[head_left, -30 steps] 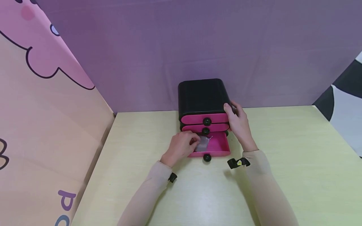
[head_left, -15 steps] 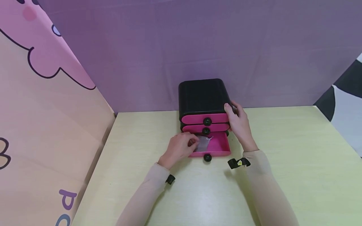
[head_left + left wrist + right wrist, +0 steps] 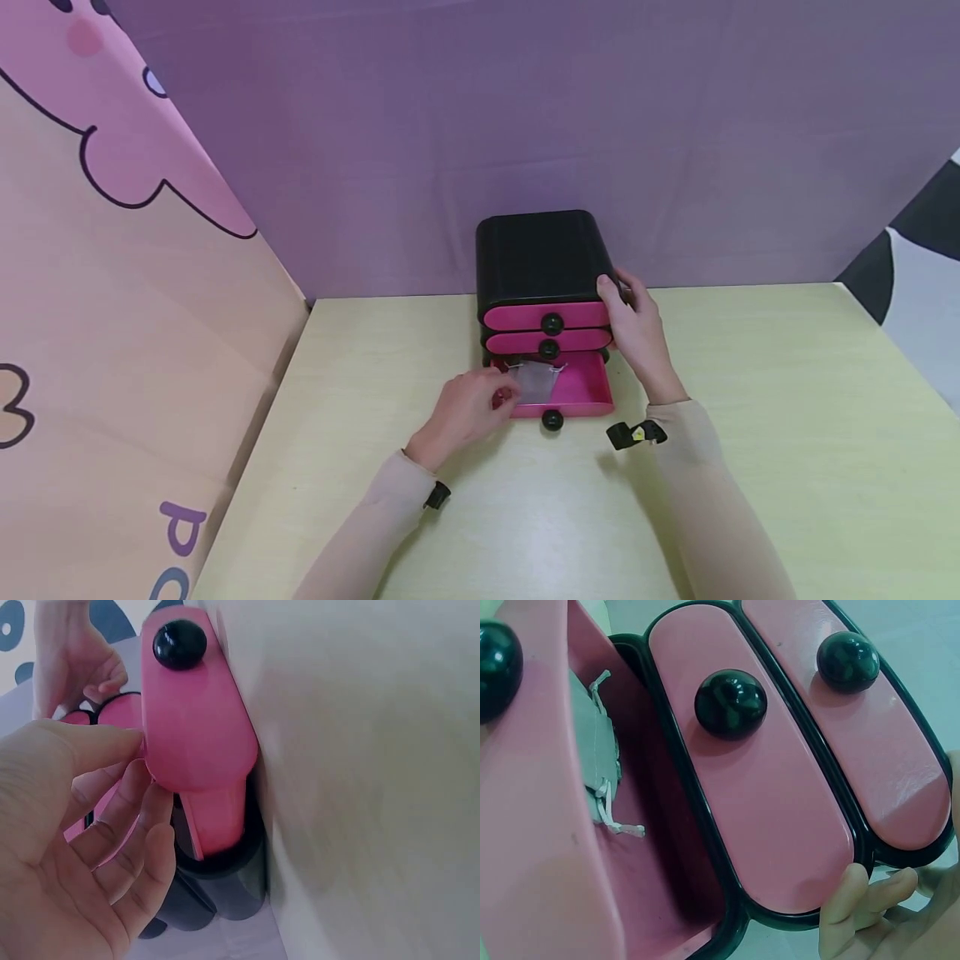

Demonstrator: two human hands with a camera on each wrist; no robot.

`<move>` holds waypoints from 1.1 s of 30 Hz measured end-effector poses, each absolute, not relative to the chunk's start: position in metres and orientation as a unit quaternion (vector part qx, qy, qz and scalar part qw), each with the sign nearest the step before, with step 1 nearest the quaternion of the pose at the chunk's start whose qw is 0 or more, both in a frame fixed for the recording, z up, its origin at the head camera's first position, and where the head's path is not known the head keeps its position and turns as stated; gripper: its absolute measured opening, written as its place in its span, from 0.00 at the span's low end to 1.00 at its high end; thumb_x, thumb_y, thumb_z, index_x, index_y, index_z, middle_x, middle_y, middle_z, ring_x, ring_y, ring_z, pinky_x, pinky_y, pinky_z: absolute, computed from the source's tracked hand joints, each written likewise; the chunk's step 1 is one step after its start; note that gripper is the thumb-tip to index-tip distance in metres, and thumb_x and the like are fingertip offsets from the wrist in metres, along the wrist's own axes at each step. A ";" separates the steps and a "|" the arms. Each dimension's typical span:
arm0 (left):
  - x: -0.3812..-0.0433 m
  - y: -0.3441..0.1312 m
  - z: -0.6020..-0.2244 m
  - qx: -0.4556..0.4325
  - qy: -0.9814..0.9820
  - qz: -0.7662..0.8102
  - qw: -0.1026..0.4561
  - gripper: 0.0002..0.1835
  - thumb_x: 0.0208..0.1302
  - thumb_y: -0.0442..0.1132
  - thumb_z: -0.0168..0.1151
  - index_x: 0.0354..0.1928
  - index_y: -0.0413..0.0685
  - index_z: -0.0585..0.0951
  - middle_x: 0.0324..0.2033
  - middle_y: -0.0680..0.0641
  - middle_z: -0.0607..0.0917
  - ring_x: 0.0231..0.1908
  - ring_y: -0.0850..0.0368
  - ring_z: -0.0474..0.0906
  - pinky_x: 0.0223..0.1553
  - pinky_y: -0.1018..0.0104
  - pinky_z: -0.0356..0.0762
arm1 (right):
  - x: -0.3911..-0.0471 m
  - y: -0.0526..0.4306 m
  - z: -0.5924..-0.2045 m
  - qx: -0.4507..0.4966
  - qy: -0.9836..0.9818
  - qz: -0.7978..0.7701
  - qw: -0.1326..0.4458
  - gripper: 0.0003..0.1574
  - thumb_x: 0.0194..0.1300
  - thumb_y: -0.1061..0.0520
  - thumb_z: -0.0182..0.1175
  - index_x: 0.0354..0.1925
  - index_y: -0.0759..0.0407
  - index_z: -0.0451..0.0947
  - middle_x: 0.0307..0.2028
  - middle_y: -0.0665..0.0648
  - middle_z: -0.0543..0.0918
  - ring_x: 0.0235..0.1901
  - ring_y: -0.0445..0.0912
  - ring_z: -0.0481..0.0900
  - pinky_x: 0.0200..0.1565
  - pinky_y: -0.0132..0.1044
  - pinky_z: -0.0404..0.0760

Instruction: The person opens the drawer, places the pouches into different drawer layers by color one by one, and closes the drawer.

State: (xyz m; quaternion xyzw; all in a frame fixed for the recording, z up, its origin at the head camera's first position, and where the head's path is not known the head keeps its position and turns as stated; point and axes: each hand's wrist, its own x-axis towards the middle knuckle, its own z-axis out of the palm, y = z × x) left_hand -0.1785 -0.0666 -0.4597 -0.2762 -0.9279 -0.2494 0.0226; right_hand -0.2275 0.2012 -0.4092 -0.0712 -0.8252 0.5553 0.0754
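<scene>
A black cabinet (image 3: pixel 543 254) with pink drawers and round black knobs stands against the purple backdrop. Its bottom drawer (image 3: pixel 587 383) is pulled out, and the two above are closed. Inside lies a small greyish drawstring pouch (image 3: pixel 535 382), its white cord ends showing in the right wrist view. My left hand (image 3: pixel 465 408) is at the drawer's left front corner, fingers loosely bent, fingertips by the drawer edge with nothing visible between them. With my right hand (image 3: pixel 639 337) I hold the cabinet's right side, thumb on its top edge and fingers along the side.
The cabinet stands at the back of a pale wooden table (image 3: pixel 750 433). Behind it rises a purple cloth backdrop (image 3: pixel 540 100). A printed panel (image 3: pixel 135 333) borders the table on the left, and a black-and-white one (image 3: pixel 922 275) on the right.
My left hand has drawn back to the left and towards me, out from over the pouch, uncovering more of it and the drawer's left side. The right hand stays on the cabinet.
</scene>
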 end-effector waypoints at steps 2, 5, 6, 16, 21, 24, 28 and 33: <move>-0.174 -0.066 -0.459 -0.282 -0.926 -0.250 0.026 0.07 0.72 0.40 0.70 0.48 0.55 0.92 0.36 0.55 0.89 0.34 0.63 0.79 0.34 0.70 0.74 | -0.228 0.201 -0.410 -0.071 -0.824 0.557 0.075 0.51 0.76 0.23 0.46 0.85 0.43 0.56 0.74 0.64 0.72 0.53 0.56 0.75 0.35 0.37 0.84; -0.169 -0.065 -0.458 -0.280 -0.927 -0.245 0.037 0.07 0.71 0.40 0.70 0.47 0.55 0.92 0.36 0.55 0.89 0.34 0.63 0.79 0.34 0.71 0.74 | -0.228 0.201 -0.410 -0.071 -0.823 0.558 0.076 0.50 0.76 0.23 0.46 0.85 0.43 0.55 0.74 0.64 0.72 0.54 0.56 0.75 0.35 0.38 0.84; -0.167 -0.064 -0.458 -0.278 -0.928 -0.243 0.042 0.07 0.71 0.40 0.71 0.47 0.55 0.92 0.36 0.55 0.89 0.34 0.63 0.79 0.34 0.72 0.74 | -0.228 0.201 -0.410 -0.070 -0.823 0.559 0.076 0.50 0.76 0.23 0.47 0.85 0.44 0.56 0.75 0.64 0.71 0.54 0.56 0.75 0.35 0.38 0.84; -0.154 -0.055 -0.458 -0.297 -0.920 -0.249 0.056 0.07 0.72 0.44 0.70 0.47 0.57 0.92 0.34 0.58 0.91 0.30 0.67 0.80 0.32 0.73 0.72 | -0.228 0.202 -0.409 -0.071 -0.826 0.554 0.076 0.51 0.76 0.23 0.47 0.84 0.44 0.56 0.74 0.63 0.72 0.52 0.55 0.75 0.37 0.40 0.85; -0.150 -0.048 -0.461 -0.311 -0.917 -0.247 0.032 0.09 0.74 0.44 0.68 0.51 0.58 0.91 0.38 0.58 0.94 0.25 0.69 0.80 0.28 0.75 0.68 | -0.229 0.203 -0.410 -0.063 -0.822 0.561 0.080 0.49 0.77 0.24 0.47 0.84 0.44 0.57 0.72 0.63 0.74 0.45 0.50 0.76 0.32 0.38 0.84; -0.150 -0.043 -0.464 -0.322 -0.916 -0.238 0.029 0.10 0.74 0.44 0.67 0.53 0.59 0.91 0.39 0.59 0.94 0.22 0.70 0.75 0.26 0.76 0.64 | -0.230 0.203 -0.411 -0.058 -0.819 0.564 0.082 0.49 0.77 0.24 0.47 0.84 0.44 0.58 0.69 0.62 0.75 0.41 0.48 0.77 0.30 0.38 0.83; -0.150 -0.037 -0.467 -0.329 -0.916 -0.228 0.024 0.11 0.75 0.44 0.66 0.54 0.62 0.91 0.37 0.60 0.94 0.18 0.70 0.68 0.23 0.75 0.62 | -0.229 0.203 -0.411 -0.060 -0.821 0.561 0.083 0.50 0.76 0.23 0.48 0.84 0.44 0.58 0.67 0.62 0.76 0.41 0.48 0.77 0.31 0.39 0.84; -0.151 -0.032 -0.470 -0.326 -0.921 -0.212 0.013 0.13 0.75 0.45 0.66 0.56 0.65 0.90 0.33 0.60 0.92 0.15 0.70 0.64 0.18 0.73 0.58 | -0.229 0.202 -0.411 -0.066 -0.822 0.559 0.083 0.50 0.76 0.23 0.47 0.84 0.44 0.58 0.67 0.62 0.76 0.43 0.49 0.76 0.33 0.40 0.85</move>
